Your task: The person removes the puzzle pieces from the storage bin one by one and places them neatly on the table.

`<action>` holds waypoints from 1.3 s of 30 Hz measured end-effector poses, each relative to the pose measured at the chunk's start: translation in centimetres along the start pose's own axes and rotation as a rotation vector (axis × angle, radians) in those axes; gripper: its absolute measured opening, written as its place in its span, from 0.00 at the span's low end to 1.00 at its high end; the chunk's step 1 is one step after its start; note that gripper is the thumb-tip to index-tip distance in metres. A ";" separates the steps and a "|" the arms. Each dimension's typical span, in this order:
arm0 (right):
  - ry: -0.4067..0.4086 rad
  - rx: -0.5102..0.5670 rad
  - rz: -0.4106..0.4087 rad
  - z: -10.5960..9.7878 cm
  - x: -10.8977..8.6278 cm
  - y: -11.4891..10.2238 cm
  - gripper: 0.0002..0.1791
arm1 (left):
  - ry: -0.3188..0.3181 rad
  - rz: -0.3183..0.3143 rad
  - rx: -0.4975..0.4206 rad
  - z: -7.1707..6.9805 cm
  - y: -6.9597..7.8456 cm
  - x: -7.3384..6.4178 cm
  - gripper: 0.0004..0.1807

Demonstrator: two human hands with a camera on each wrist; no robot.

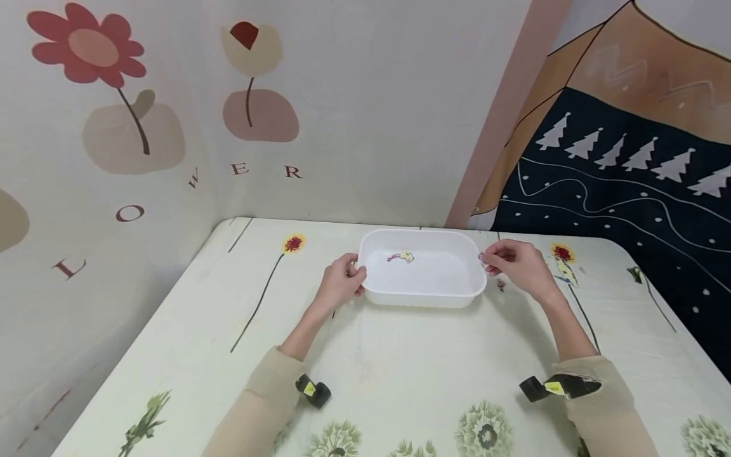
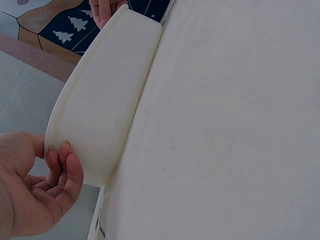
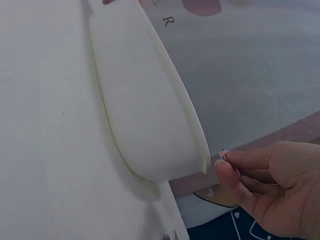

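A white rectangular plastic tray stands on the table, and two small flat colourful pieces, one pink and one yellow, lie inside it. At its left end my left hand holds the rim, with the thumb on top and curled fingers against the outer wall. Beside the right end, my right hand pinches a tiny multicoloured piece between thumb and index finger. That piece is mostly covered by the fingertips, so its kind cannot be told. In the right wrist view, these fingertips are just off the tray's rim.
Right of the tray, a small dark reddish piece and a few yellow and blue pieces lie on the flower-printed tablecloth. Behind the table hang a pale printed curtain and a dark cloth with white trees.
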State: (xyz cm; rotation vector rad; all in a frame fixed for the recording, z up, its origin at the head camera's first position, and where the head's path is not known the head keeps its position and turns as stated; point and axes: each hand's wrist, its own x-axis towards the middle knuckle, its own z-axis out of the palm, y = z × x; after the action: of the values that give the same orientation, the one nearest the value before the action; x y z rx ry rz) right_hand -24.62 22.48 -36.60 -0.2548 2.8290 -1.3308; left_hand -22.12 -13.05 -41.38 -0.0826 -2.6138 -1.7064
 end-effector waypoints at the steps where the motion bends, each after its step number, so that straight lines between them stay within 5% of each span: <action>1: 0.002 -0.007 0.012 -0.3 -0.1 0.2 0.15 | 0.000 0.002 0.000 0.0 0.0 0.0 0.22; 19: -0.077 -0.049 0.136 -3.0 -0.9 5.0 0.16 | -0.005 0.019 -0.001 0.0 0.3 -0.1 0.22; 39: -0.125 -0.070 0.260 -2.8 -0.5 8.1 0.13 | -0.003 0.005 -0.005 -0.1 0.2 -0.1 0.22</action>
State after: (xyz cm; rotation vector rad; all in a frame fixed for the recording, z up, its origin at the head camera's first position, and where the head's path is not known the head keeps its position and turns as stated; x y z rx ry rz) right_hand -25.48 29.78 -40.99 0.0299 2.6943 -1.1244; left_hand -22.02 -13.08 -41.21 -0.0914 -2.6093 -1.7122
